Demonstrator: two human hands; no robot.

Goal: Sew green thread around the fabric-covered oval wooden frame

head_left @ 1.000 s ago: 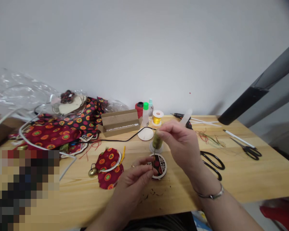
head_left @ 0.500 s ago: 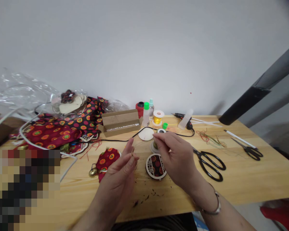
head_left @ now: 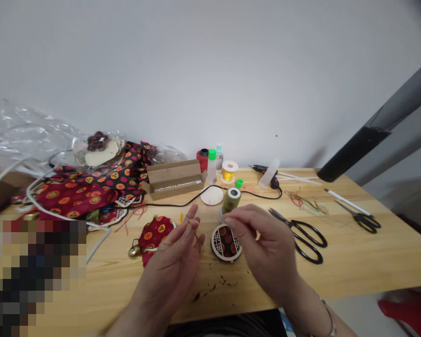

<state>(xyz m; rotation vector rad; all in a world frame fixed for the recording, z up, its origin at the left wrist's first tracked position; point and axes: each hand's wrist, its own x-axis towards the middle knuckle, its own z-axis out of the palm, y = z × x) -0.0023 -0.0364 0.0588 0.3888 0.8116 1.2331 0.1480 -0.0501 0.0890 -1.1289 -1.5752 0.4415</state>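
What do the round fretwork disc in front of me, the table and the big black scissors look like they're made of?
Round disc: likely thin pale wood, matte, with a cut lattice rim; red patterned fabric fills the middle.
Table: light wood or wood-look laminate, with grain lines and a soft sheen.
Scissors: probably metal, with black looped handles; the finish is unclear.

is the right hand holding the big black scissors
No, the black scissors lie flat on the table, to the right of the right hand and apart from it.
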